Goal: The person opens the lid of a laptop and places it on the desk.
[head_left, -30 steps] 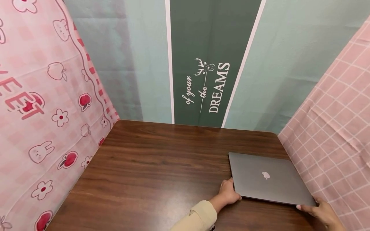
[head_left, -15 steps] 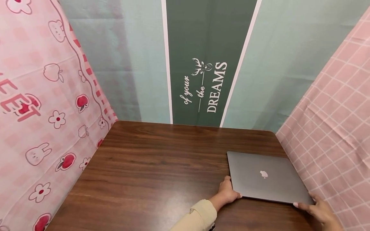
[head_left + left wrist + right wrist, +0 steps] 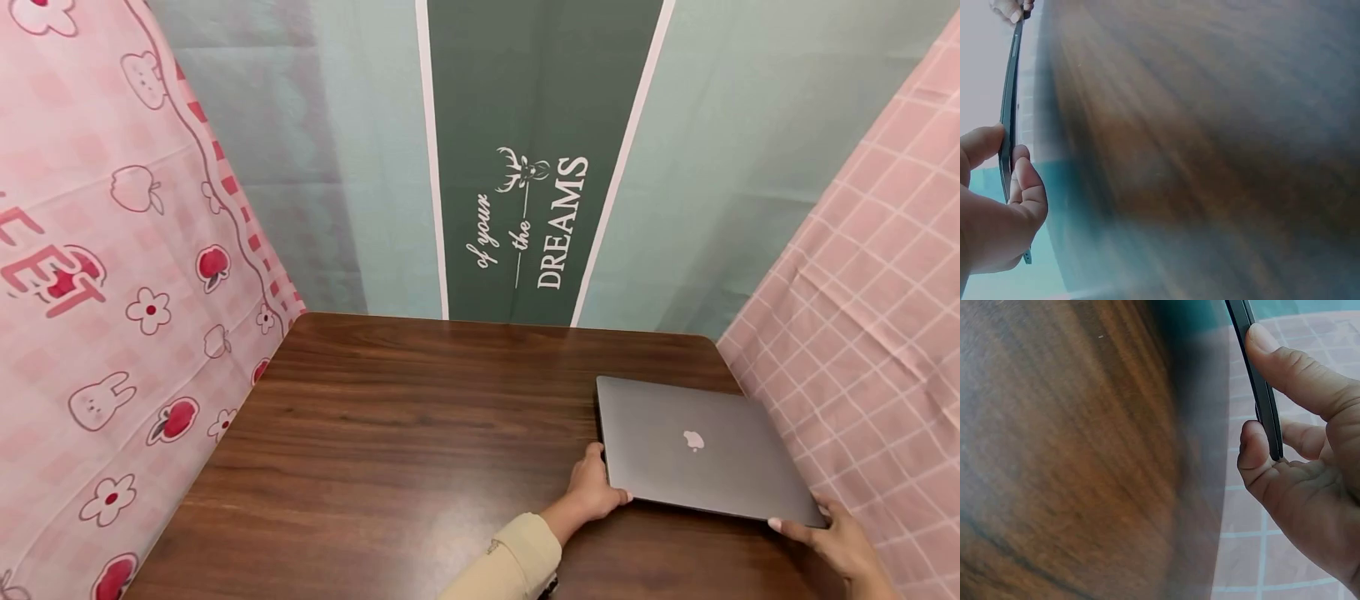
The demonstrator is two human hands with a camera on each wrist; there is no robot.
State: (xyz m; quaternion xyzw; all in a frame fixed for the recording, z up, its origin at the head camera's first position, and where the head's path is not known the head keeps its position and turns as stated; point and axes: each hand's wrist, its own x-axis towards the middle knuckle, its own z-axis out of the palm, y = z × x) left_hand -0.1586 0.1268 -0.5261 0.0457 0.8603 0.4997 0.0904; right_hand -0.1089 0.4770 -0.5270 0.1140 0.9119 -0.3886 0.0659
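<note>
A closed grey laptop [image 3: 697, 458] with a pale apple logo on its lid is at the right side of the brown wooden table [image 3: 420, 433]. My left hand [image 3: 594, 490] grips its near left corner, thumb on the front edge; the left wrist view has the thumb and curled fingers on either face of the thin dark edge. At the near right corner my right hand [image 3: 836, 537] pinches it between thumb and fingers, as the right wrist view also has it. Both wrist views put a gap between the laptop and the tabletop.
Pink grid cloth [image 3: 847, 333] hangs close along the laptop's right side. Behind the table's far edge is a green curtain [image 3: 510, 250] with white lettering, and a pink patterned cloth [image 3: 172, 317] runs along the left.
Both hands still hold the laptop. Over the last half second it has shifted slightly up and to the right in the head view, with the hands moving along with it.
</note>
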